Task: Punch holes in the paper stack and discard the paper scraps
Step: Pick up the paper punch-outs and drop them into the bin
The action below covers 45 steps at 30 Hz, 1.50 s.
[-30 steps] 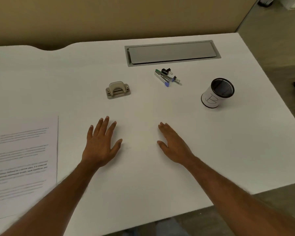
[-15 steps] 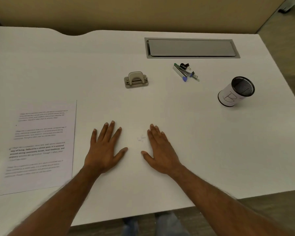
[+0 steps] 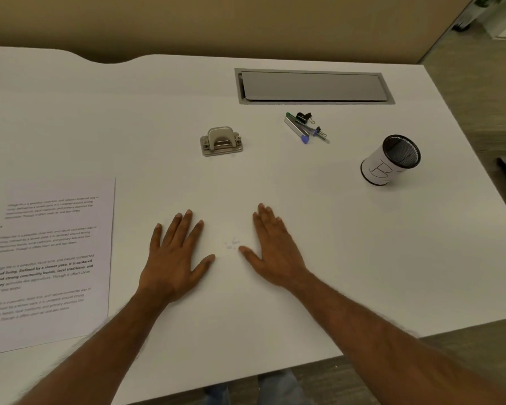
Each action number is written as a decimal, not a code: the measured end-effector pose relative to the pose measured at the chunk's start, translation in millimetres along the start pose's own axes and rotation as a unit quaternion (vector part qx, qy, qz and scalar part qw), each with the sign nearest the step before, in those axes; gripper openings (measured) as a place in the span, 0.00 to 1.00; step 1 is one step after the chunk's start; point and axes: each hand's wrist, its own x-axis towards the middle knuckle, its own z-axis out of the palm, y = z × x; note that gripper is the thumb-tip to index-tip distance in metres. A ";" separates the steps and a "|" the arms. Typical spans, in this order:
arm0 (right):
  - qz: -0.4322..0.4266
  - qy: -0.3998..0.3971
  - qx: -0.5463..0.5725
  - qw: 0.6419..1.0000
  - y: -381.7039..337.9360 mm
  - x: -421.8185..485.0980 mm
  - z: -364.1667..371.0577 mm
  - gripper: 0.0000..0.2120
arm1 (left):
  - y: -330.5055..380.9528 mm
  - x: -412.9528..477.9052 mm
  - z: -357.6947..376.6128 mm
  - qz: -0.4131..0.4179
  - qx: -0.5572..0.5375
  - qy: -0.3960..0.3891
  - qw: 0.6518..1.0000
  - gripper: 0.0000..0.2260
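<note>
White desk, beige wall behind; left hand, right hand flat, fingers spread, holding nothing.

1. Paper stack: white sheets, top page printed with several blocks of small dark text, one block in bold. Lying flat on the left part of the white desk, running off the left edge of view, edges squared up.
2. Hole punch: small, beige-grey metal, domed lever over a flat base. Standing upright mid-desk, well apart from the stack, to its far right.
3. Paper scraps: tiny pale bits, faint against the white top. Scattered in a loose cluster nearer than the punch, to the right of the stack.
</note>
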 end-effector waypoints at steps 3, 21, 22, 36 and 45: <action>-0.056 -0.025 -0.011 0.998 -11.8 -16.9 7.2 0.38 | 2.0 1.5 1.1 0.002 -0.002 -0.001 1.000 0.33; 0.034 -0.002 -0.003 0.999 -38.6 -48.1 25.7 0.41 | 2.2 -3.1 0.3 -0.007 -0.012 0.000 1.000 0.34; 0.024 -0.003 -0.002 1.000 -41.2 -47.0 26.4 0.41 | 2.3 -3.2 0.5 -0.007 -0.009 -0.002 1.000 0.34; -0.034 -0.003 0.015 0.999 -28.9 -38.7 25.9 0.34 | 3.5 -3.0 2.1 -0.007 -0.008 -0.006 1.000 0.33; -0.020 0.011 0.001 1.000 -25.6 -24.9 26.1 0.36 | 2.2 -1.7 -1.3 -0.013 -0.007 -0.001 1.000 0.33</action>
